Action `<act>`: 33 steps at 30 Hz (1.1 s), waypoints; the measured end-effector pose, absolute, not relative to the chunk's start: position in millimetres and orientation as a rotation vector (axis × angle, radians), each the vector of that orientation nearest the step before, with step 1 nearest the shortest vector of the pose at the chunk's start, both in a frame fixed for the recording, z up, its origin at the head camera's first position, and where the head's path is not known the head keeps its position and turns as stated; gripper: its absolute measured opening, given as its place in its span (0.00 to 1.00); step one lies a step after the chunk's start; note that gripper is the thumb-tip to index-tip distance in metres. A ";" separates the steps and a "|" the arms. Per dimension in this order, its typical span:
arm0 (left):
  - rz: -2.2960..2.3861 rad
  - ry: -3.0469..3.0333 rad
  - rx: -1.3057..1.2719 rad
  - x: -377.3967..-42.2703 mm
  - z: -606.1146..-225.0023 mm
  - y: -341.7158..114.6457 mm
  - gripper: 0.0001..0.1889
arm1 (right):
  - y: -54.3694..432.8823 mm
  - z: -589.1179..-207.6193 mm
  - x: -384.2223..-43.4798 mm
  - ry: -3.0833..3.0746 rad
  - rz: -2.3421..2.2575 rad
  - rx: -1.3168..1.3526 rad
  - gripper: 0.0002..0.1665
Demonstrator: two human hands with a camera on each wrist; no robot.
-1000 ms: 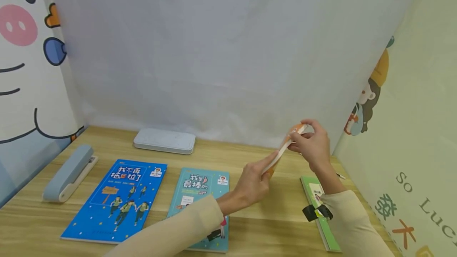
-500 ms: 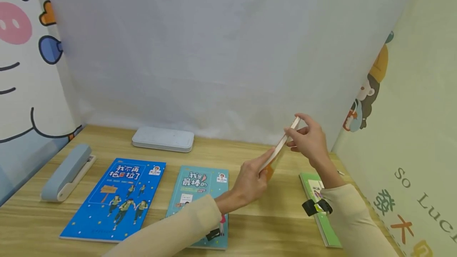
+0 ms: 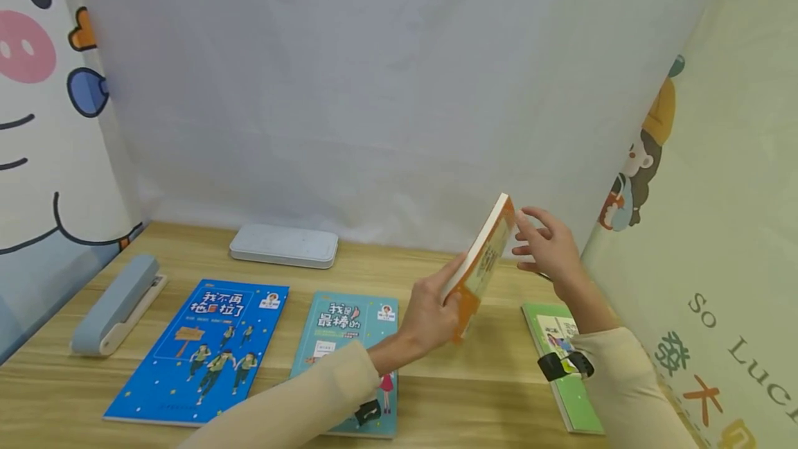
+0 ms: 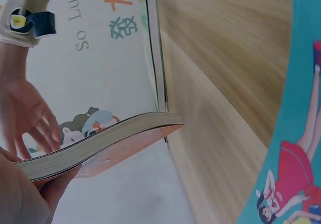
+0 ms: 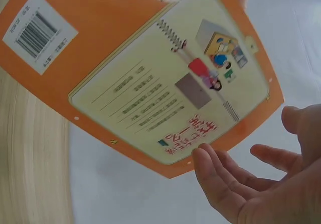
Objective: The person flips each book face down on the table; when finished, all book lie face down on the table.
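Note:
An orange book (image 3: pixel 489 255) is held up tilted over the table, its lower end gripped by my left hand (image 3: pixel 430 314) between thumb and fingers. Its back cover (image 5: pixel 145 83), with a barcode and a cream panel, faces the right wrist camera. Beside the book's upper edge is my right hand (image 3: pixel 551 251), fingers spread and loosely bent, holding nothing. In the right wrist view the fingertips (image 5: pixel 203 156) overlap the cover's edge; whether they touch it I cannot tell. Seen from the left wrist, the page block (image 4: pixel 105 141) bows slightly.
A blue book (image 3: pixel 206 352) and a teal book (image 3: pixel 349 324) lie on the wooden table (image 3: pixel 474 400). A green book (image 3: pixel 573 393) lies under the right forearm. Further back are a pale blue stapler (image 3: pixel 118 307) and a light case (image 3: pixel 283 244). A white sheet hangs behind.
My right hand, which pinched the book's upper end, has let go and moved slightly away. The book has turned, so a broad orange cover now shows. My left hand keeps its grip.

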State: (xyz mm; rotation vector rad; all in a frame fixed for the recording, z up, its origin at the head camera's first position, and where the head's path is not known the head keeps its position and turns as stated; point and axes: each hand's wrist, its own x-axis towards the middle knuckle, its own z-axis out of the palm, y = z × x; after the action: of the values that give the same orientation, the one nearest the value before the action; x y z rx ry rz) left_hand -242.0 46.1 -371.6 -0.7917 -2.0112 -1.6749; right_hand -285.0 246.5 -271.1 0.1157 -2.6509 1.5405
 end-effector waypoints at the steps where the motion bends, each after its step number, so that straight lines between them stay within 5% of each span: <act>1: -1.715 -2.017 -0.776 -240.8 -370.9 45.5 0.36 | 248.9 -272.5 -286.0 -2.664 1.567 0.118 0.43; 33: -2.228 -1.989 -0.620 -229.1 -354.1 30.7 0.37 | 289.4 -324.6 -310.2 -2.547 2.241 0.357 0.41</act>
State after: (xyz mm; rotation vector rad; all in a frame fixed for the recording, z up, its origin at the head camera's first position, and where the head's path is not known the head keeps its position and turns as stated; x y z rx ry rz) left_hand -229.1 30.7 -354.1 -0.6202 -1.9890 -2.2282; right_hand -310.2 289.4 -324.6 0.3569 -2.5467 2.2412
